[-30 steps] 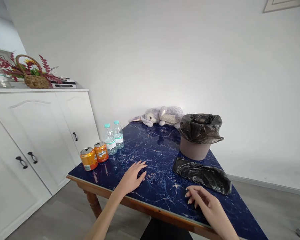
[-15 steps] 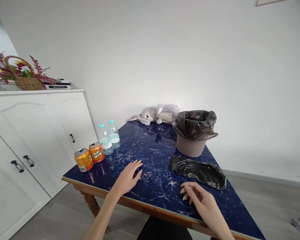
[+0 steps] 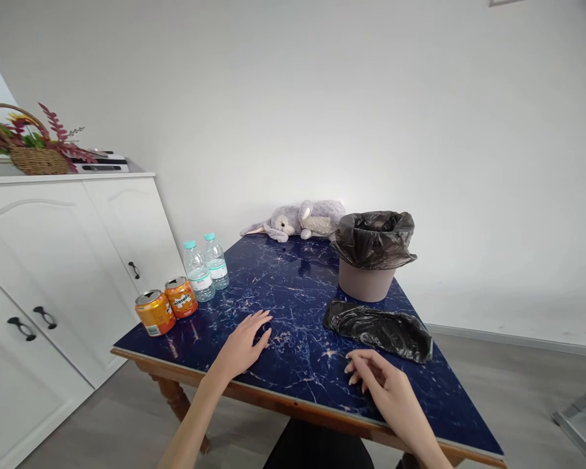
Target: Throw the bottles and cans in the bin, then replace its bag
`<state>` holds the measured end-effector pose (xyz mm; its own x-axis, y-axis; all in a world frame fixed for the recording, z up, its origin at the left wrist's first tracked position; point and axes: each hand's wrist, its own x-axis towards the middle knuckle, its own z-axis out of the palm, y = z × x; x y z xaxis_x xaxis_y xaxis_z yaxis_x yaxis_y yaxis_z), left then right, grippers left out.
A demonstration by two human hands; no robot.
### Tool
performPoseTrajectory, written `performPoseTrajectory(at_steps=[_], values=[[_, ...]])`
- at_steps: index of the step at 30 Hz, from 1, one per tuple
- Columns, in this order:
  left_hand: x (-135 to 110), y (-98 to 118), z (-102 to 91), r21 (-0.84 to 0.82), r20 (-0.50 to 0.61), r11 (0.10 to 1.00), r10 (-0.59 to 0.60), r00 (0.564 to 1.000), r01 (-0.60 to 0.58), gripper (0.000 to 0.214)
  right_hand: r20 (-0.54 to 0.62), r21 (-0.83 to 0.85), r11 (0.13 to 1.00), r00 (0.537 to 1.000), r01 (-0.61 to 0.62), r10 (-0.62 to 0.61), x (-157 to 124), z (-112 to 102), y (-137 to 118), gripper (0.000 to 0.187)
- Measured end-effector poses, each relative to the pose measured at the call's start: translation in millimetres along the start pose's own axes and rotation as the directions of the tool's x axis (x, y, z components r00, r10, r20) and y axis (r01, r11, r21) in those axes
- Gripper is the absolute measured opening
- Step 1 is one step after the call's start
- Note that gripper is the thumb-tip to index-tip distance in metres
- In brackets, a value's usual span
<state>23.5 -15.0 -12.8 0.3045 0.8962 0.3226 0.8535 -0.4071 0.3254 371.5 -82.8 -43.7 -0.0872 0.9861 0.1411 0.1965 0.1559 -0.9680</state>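
Note:
My left hand (image 3: 244, 342) lies palm down on the blue marbled tabletop (image 3: 293, 365), fingers stretched out, holding nothing. Near the front edge rests my right hand (image 3: 378, 378), its fingers loosely bent with gaps between them and nothing visible in them. Just beyond it is a folded black plastic bag (image 3: 378, 330), not touched by the hand. Behind that bag stands a bin (image 3: 366, 283) with a dark bin liner (image 3: 371, 244) folded over its rim. Left of my left hand are two orange soda cans (image 3: 155, 314) and two clear water bottles (image 3: 198, 273) with turquoise caps.
A grey plush rabbit (image 3: 297, 220) lies on its side at the table's far end, against the wall (image 3: 371, 98). At the left stands a white cabinet (image 3: 43, 260) bearing a wicker basket (image 3: 39, 159) of artificial flowers. The table's wooden edge (image 3: 293, 407) runs in front of me.
The whole view has shifted slightly, so everything appears a little further left. Both hands keep their places on the table, and no object has been moved.

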Motion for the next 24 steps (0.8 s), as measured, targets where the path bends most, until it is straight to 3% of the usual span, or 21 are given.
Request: performPoseTrajectory(at_steps=[24], values=[[1.8, 5.4, -1.2, 0.019, 0.016, 1.000, -0.015, 1.000, 0.015, 0.046, -0.005, -0.029, 0.999, 1.000, -0.025, 0.025, 0.0, -2.1, -3.6, 0.051]])
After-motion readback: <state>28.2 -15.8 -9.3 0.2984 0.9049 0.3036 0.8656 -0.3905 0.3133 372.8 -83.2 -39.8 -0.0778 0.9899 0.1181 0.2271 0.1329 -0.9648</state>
